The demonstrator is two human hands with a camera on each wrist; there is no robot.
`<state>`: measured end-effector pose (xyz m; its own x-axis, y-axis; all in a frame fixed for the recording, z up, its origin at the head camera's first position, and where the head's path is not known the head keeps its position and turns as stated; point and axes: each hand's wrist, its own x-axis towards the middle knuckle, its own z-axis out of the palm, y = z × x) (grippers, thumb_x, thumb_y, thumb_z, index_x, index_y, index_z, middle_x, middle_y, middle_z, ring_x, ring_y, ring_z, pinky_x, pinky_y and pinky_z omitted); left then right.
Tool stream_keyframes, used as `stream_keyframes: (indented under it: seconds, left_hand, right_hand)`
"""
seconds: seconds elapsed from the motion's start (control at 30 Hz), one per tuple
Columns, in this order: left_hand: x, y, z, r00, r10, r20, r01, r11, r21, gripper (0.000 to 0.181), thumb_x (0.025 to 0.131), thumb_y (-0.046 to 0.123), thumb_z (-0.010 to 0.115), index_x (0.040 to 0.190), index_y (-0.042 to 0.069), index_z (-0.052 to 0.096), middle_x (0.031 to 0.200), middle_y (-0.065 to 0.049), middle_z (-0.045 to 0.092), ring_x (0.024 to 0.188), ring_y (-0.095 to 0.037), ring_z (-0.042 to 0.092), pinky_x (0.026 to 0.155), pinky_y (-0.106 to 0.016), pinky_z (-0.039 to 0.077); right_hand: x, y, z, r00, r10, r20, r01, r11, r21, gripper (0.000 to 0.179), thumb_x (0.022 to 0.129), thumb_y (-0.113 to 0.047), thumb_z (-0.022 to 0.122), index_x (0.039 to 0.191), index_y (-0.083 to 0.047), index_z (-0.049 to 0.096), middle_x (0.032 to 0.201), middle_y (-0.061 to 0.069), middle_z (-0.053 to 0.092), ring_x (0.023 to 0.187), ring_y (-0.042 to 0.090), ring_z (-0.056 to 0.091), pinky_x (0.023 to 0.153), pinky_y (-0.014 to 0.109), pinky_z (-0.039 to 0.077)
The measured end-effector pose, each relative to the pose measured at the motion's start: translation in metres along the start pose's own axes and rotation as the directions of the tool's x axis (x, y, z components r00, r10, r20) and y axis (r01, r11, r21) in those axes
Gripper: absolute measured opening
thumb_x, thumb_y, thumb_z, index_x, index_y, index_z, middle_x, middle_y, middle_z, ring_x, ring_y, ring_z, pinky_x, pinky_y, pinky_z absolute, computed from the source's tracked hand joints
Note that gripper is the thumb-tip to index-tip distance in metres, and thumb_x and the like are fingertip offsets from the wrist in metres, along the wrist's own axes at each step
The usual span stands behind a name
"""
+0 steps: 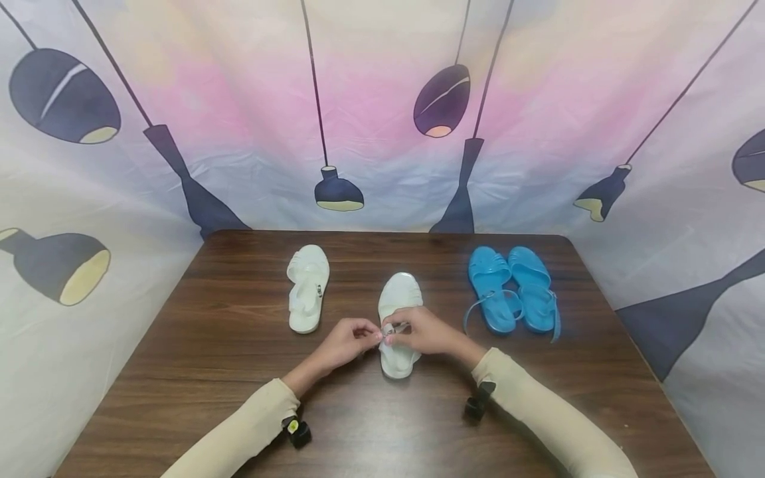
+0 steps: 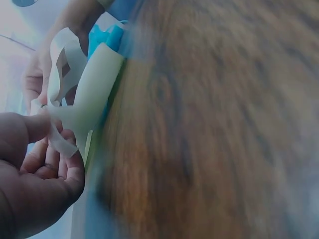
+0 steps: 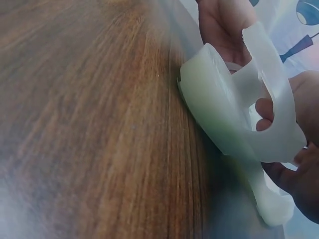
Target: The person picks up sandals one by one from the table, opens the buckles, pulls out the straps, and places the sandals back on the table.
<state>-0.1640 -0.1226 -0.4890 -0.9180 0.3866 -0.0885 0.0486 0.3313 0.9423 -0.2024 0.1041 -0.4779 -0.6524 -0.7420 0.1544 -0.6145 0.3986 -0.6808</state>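
Observation:
A white sandal [image 1: 399, 292] lies on the table with its toe pointing away from me, and both hands meet over its ankle strap. My left hand [image 1: 346, 342] comes in from the left, its thumb and fingers pinching the strap [image 2: 64, 144], whose loose end curls over the fingers in the left wrist view. From the right, my right hand [image 1: 427, 330] grips the strap around the small metal buckle [image 2: 44, 106]. The right wrist view shows the sandal's heel [image 3: 212, 84] at the tabletop and right-hand fingers [image 3: 264, 112] inside the strap loop.
Another white sandal [image 1: 309, 262], with a small buckle on its side, lies to the left. Two blue sandals [image 1: 499, 312] stand side by side at the right, straps loose. The brown wooden table [image 1: 239, 318] ends at a cloth backdrop [image 1: 382, 153] printed with lamps.

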Motion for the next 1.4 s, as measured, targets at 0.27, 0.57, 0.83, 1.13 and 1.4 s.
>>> stream_keyframes:
  seconds: [0.27,0.57,0.83,1.13,1.4]
  left_hand:
    - [-0.0052,-0.0006,-0.0074,1.000,-0.015,0.027,0.013,0.996,0.086,0.020,0.101,0.022,0.065,0.099,0.003,0.072,0.084,-0.003,0.067,0.074,-0.015,0.058,0.064,-0.027,0.048]
    - [-0.0022,-0.0020,-0.0043,0.998,-0.055,0.042,0.057,0.996,-0.062,0.021,0.102,0.020,0.063,0.098,0.000,0.068,0.082,0.000,0.059,0.078,-0.015,0.055,0.066,-0.029,0.047]
    - [-0.0023,-0.0040,-0.0028,1.000,-0.023,0.008,0.024,0.997,-0.078,0.020,0.101,0.019,0.065,0.100,0.000,0.071,0.084,-0.001,0.064,0.079,-0.014,0.058,0.070,-0.027,0.050]
    - [-0.0031,-0.0003,-0.0075,0.997,-0.083,0.004,0.083,0.996,0.040,0.018,0.099,0.022,0.066,0.097,0.006,0.073,0.084,0.001,0.067,0.077,-0.014,0.061,0.067,-0.029,0.050]
    - [-0.0015,-0.0003,-0.0048,0.995,-0.093,0.032,0.095,0.994,-0.060,0.018,0.102,0.019,0.063,0.098,0.003,0.070,0.084,0.000,0.061,0.080,-0.015,0.056,0.069,-0.029,0.046]
  right_hand:
    - [-0.0004,0.0031,0.0042,0.999,-0.024,-0.038,0.024,1.000,-0.002,0.025,0.095,-0.022,0.075,0.114,-0.006,0.075,0.106,0.000,0.074,0.100,0.011,0.067,0.089,0.028,0.056]
    - [0.0016,0.0020,0.0023,0.999,-0.031,-0.041,0.031,1.000,-0.004,0.024,0.095,-0.024,0.075,0.114,-0.008,0.075,0.107,0.002,0.075,0.101,0.012,0.068,0.087,0.027,0.056]
    - [0.0021,0.0027,0.0044,0.999,-0.013,-0.032,0.013,1.000,-0.017,0.028,0.093,-0.025,0.076,0.115,-0.008,0.075,0.108,0.000,0.075,0.102,0.010,0.067,0.089,0.026,0.056]
    - [-0.0002,0.0047,0.0044,0.997,-0.033,-0.074,0.032,0.999,-0.007,0.026,0.094,-0.024,0.076,0.114,-0.007,0.074,0.109,0.002,0.075,0.102,0.012,0.068,0.087,0.027,0.057]
    - [0.0000,0.0015,0.0041,0.998,0.003,-0.060,0.000,0.999,0.044,0.031,0.092,-0.022,0.078,0.117,-0.004,0.073,0.113,0.007,0.075,0.108,0.018,0.070,0.091,0.029,0.056]
